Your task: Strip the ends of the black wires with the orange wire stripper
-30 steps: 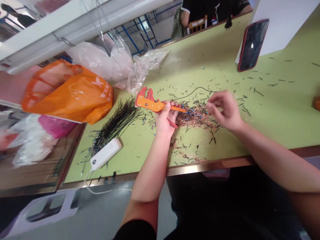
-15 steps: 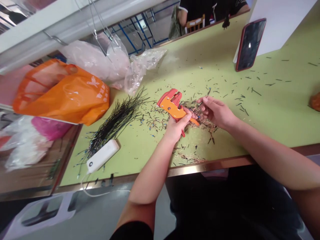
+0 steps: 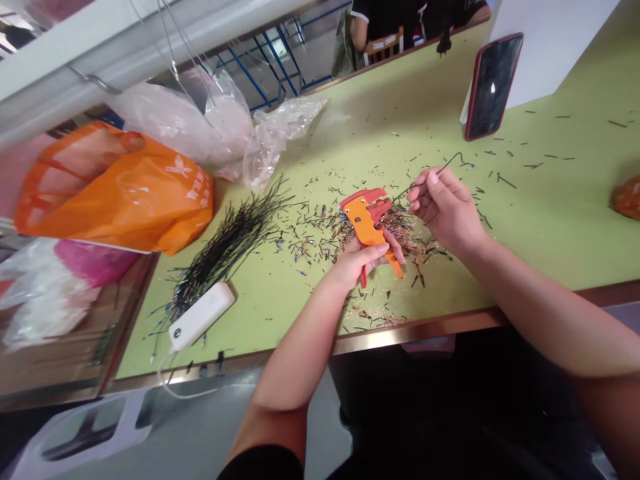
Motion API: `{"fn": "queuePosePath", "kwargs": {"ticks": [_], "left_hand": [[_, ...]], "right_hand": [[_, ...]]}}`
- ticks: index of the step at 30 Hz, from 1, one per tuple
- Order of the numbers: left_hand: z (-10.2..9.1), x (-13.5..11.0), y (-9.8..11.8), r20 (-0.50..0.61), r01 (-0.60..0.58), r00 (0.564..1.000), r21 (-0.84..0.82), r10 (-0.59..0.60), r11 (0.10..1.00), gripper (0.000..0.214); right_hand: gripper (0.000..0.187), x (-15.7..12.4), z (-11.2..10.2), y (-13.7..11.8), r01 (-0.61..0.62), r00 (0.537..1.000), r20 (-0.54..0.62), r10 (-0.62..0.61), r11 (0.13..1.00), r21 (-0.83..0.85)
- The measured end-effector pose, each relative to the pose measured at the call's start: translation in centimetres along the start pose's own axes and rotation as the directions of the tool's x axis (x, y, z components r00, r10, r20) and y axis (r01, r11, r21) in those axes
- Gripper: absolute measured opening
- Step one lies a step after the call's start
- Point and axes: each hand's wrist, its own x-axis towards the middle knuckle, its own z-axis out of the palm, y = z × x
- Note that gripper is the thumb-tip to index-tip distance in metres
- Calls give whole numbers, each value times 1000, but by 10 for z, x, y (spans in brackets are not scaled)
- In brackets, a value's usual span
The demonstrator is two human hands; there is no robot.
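Observation:
My left hand (image 3: pixel 364 259) is wrapped round the handles of an orange and red wire stripper (image 3: pixel 369 223), whose jaws point up and to the right. Between the thumb and fingers of my right hand (image 3: pixel 447 205) is a thin black wire (image 3: pixel 453 159). One end of the wire bends away to a blue tip at the right; its other end reaches toward the stripper's jaws. Whether it sits inside them I cannot tell. Beneath both hands lies a heap of copper strands and black clippings (image 3: pixel 407 237). A bundle of black wires (image 3: pixel 227 243) lies to the left.
A white power bank (image 3: pixel 201 316) with a cable rests by the bundle. Behind are an orange bag (image 3: pixel 125 190) and clear plastic bags (image 3: pixel 270 143). A phone (image 3: pixel 494 87) leans on a white box (image 3: pixel 550 50). Across the table a person (image 3: pixel 387 20) is partly visible.
My left hand has turned the wire stripper more upright and moved it slightly right. My right hand has risen a little, and the wire in it now stretches out toward the jaws.

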Motion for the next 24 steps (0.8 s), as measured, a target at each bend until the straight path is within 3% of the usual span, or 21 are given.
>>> {"fn": "queuePosePath", "kwargs": {"ticks": [5,15,24], "left_hand": [[0,0,0,-6,1,1000,-11,-1,1000,33],[0,2,-3,-33,-2,999,-11,1,1000,31],[3,3,-2,-76,-6,997,-24,4,1000,33]], "right_hand": [[43,4,-3,2,-36,999,-34,39,997,74],[32,-5,10,8,-186,983,33,183,957,224],[29,-7,12,14,-230,973,69,220,929,289]]}}
